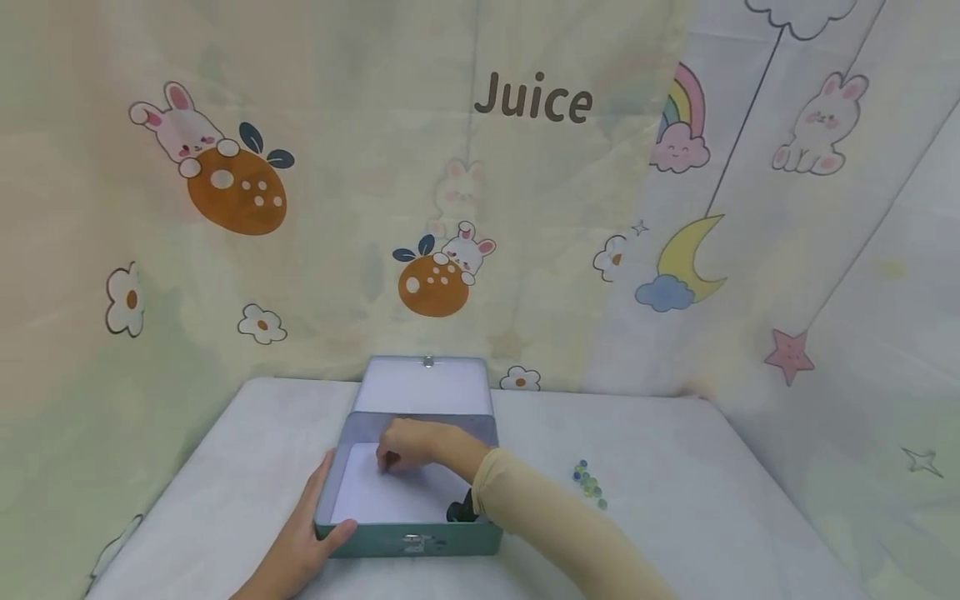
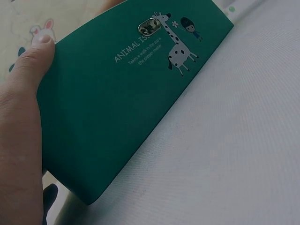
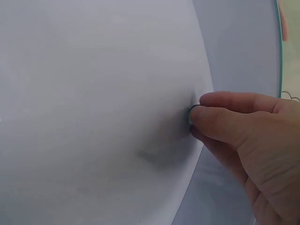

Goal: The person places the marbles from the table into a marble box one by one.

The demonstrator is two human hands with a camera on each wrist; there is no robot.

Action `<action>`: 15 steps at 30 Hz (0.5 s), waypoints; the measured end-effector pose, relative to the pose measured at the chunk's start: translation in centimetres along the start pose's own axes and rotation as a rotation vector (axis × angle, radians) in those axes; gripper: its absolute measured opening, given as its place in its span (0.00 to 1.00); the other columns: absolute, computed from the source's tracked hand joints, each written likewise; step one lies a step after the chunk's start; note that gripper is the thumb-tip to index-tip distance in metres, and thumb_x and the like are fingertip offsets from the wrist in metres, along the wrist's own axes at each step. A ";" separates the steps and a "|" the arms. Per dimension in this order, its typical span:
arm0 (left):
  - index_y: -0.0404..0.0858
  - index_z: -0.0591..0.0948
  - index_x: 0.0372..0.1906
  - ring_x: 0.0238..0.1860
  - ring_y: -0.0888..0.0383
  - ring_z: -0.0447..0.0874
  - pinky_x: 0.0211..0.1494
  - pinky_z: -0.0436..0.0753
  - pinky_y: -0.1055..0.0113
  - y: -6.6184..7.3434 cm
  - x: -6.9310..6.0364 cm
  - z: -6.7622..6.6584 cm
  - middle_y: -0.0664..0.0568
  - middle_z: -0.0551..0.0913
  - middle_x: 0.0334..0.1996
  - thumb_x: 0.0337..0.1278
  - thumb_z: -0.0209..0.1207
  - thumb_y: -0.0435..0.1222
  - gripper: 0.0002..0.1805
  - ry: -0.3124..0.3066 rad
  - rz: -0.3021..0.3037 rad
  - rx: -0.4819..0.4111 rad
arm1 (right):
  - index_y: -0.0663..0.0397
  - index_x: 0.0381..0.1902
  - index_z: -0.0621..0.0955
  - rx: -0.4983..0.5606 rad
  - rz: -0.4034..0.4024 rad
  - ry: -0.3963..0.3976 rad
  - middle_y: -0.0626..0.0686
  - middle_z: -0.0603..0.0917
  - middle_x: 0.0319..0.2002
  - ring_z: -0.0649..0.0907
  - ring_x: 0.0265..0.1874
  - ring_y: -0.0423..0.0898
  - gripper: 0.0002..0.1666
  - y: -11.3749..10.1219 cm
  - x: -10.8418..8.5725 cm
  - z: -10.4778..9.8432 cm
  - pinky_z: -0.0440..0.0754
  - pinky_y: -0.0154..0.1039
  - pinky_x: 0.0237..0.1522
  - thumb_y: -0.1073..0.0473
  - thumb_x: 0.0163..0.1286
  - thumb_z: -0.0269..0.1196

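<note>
A green tin box (image 1: 420, 540) stands with its lid (image 1: 423, 387) tipped back, and its inside is pale. My left hand (image 1: 303, 521) grips the box's near left corner, fingers along the outer left wall and thumb at the front edge. In the left wrist view the thumb (image 2: 35, 61) lies at the edge of the front panel, which bears a giraffe print. My right hand (image 1: 408, 446) is inside the box, close to its floor. Between thumb and fingers it pinches a small, dark teal marble (image 3: 192, 112), mostly covered by the fingertips.
Several blue and green glass marbles (image 1: 588, 483) lie on the white tabletop (image 1: 660, 533) right of the box. A black object (image 1: 461, 508) sits in the box's near right corner, partly behind the right sleeve (image 1: 547, 517). A printed curtain (image 1: 337, 208) hangs behind the table.
</note>
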State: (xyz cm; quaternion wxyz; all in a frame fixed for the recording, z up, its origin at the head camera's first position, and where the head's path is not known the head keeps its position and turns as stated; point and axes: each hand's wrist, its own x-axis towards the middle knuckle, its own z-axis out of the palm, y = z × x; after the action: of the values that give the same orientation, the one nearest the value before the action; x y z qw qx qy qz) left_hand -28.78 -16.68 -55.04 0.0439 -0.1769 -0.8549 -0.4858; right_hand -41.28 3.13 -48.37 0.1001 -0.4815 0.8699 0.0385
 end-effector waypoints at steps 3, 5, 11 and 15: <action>0.55 0.36 0.76 0.73 0.37 0.46 0.64 0.55 0.32 -0.1 0.1 0.2 0.42 0.44 0.75 0.57 0.60 0.42 0.52 0.007 0.000 0.013 | 0.43 0.41 0.85 0.023 0.004 0.001 0.38 0.85 0.37 0.78 0.35 0.28 0.09 0.1 -0.2 0.0 0.73 0.17 0.40 0.59 0.62 0.66; 0.54 0.37 0.76 0.73 0.37 0.47 0.64 0.56 0.33 0.0 0.1 0.3 0.42 0.45 0.75 0.56 0.60 0.43 0.52 0.016 -0.004 0.028 | 0.44 0.41 0.85 0.030 0.009 0.006 0.39 0.85 0.37 0.79 0.36 0.28 0.10 0.3 -0.3 -0.1 0.73 0.17 0.40 0.59 0.61 0.67; 0.48 0.39 0.76 0.72 0.35 0.48 0.63 0.57 0.31 0.2 0.0 0.4 0.40 0.47 0.75 0.55 0.61 0.44 0.52 0.040 -0.003 0.054 | 0.43 0.42 0.85 0.058 0.018 0.014 0.39 0.85 0.39 0.80 0.39 0.29 0.10 0.5 -1.3 -1.2 0.74 0.20 0.44 0.59 0.61 0.67; 0.48 0.39 0.76 0.71 0.35 0.50 0.62 0.59 0.30 0.1 -0.2 0.2 0.40 0.48 0.74 0.55 0.60 0.45 0.52 0.047 0.003 0.082 | 0.41 0.43 0.85 0.081 0.049 0.017 0.38 0.85 0.41 0.81 0.43 0.32 0.12 0.6 -2.8 -2.4 0.76 0.23 0.47 0.58 0.61 0.67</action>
State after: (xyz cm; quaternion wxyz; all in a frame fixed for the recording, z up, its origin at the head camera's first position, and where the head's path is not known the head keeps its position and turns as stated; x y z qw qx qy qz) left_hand -28.57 -16.48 -55.14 0.0721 -0.1648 -0.8725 -0.4543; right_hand -40.67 5.34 -45.42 0.1110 -0.4561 0.8830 0.0016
